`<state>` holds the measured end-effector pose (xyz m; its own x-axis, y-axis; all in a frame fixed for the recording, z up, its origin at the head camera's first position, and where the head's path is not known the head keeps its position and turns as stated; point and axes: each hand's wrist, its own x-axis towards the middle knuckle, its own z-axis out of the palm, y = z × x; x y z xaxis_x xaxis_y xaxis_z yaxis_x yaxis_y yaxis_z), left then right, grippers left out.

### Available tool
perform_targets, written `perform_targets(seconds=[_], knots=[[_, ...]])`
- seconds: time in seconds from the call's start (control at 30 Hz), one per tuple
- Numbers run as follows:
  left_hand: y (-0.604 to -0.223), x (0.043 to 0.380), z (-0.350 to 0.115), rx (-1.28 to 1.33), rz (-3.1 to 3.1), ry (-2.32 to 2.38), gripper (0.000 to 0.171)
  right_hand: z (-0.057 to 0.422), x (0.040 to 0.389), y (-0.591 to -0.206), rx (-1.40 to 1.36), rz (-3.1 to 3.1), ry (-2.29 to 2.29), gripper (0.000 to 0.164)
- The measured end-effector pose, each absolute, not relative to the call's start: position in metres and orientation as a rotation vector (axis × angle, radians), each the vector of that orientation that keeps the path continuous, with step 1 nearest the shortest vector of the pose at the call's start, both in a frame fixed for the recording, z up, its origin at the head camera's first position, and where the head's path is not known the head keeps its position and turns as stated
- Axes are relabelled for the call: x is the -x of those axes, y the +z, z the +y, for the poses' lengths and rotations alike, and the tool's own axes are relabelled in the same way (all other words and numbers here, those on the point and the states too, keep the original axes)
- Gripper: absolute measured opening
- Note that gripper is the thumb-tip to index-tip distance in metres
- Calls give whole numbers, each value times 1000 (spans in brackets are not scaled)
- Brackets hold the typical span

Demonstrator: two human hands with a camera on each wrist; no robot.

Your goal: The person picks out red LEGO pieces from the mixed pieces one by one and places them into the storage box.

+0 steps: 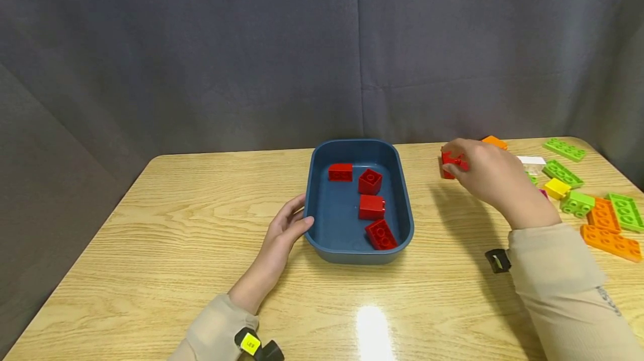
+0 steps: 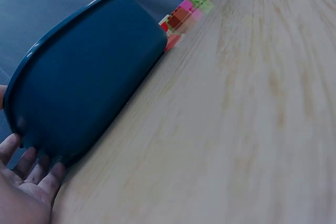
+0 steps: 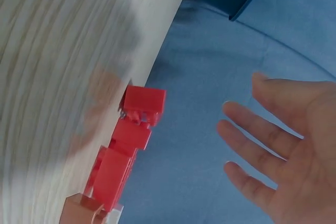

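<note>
My left hand holds the left side of a blue plastic bin, thumb at the rim and fingers against the outer wall. In the left wrist view those fingers are spread along the wall's lower part. Several red toy bricks lie apart inside the bin. To the bin's right, my right hand hovers by more red bricks at the table's back. The right wrist view shows its fingers apart, with nothing between them, and the red bricks standing separate from the hand.
Loose bricks spread over the table's right side: green plates, an orange plate, a yellow brick, a green brick and a white brick. A dark curtain hangs behind the wooden table.
</note>
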<state>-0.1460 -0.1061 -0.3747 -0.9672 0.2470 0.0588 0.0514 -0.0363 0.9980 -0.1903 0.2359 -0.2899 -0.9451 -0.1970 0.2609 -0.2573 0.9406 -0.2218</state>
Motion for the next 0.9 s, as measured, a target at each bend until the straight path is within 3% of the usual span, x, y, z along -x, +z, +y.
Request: perform_targets(seconds=[0.9], knots=[[-376,146,-107,-338,2065,2143,52,286,197,-299,-125,-3018,387,39]])
